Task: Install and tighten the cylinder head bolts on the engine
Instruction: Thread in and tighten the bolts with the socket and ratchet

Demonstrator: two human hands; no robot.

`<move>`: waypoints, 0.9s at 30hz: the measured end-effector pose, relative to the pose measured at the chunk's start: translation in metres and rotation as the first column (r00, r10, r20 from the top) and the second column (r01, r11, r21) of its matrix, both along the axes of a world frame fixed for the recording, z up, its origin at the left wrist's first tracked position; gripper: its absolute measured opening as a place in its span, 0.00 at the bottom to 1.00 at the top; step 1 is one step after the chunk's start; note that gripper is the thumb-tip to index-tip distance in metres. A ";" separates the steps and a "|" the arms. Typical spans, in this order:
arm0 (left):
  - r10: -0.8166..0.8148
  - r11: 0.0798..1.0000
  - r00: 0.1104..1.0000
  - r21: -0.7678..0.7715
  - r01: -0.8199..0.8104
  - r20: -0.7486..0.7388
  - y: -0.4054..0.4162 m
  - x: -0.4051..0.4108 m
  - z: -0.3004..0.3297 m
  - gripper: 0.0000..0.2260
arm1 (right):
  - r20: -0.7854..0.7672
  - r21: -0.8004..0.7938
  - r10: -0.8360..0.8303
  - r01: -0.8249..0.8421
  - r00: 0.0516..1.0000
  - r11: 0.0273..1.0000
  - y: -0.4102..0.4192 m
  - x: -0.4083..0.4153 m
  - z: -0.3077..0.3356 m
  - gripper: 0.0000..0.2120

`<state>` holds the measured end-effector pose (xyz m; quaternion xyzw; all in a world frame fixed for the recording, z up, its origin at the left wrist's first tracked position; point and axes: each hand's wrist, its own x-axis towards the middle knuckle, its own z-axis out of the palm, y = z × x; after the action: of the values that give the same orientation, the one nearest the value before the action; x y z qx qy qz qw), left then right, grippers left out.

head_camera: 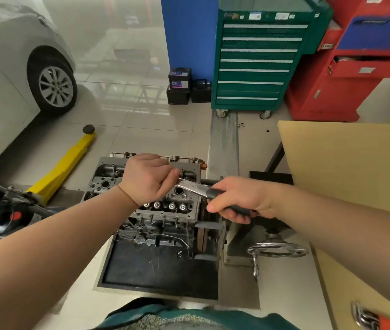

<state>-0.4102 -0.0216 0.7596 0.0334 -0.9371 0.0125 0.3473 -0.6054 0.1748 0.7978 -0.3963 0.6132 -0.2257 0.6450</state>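
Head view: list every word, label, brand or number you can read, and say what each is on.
"GIT", roughly: black car battery on the floor; its smaller print is blurred.
Engraving on the chrome wrench shank: unreadable.
Stickers on the green drawer tool cabinet: too small.
Labels on the red cabinet: blurred.

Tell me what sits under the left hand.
The left hand holds the head end of the ratchet wrench over the cylinder head. Valve springs show below the wrist; the bolt and socket beneath the palm are hidden.
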 end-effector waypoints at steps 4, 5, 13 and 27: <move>-0.074 0.997 0.997 -0.017 0.073 -0.011 -0.006 0.001 0.000 0.21 | -0.020 -0.012 -0.086 0.086 0.996 0.996 0.010 0.020 0.002 0.07; -0.089 0.996 0.996 -0.018 0.089 -0.015 -0.007 0.002 0.000 0.22 | -0.022 -0.009 -0.108 0.108 0.994 0.994 0.012 0.024 0.003 0.07; -0.242 0.970 0.970 -0.007 0.242 0.002 -0.019 0.005 0.001 0.22 | -0.001 0.003 -0.310 0.310 0.951 0.951 0.029 0.080 0.001 0.06; 0.422 0.132 0.906 0.991 -0.037 -0.022 0.036 0.040 -0.030 0.11 | -0.337 -0.212 -0.317 0.257 0.886 0.943 0.032 0.081 0.000 0.12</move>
<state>-0.3699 0.0148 0.7300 0.3948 -0.6412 -0.5417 0.3734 -0.5248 0.2069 0.7975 -0.3871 0.7542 -0.2899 0.4441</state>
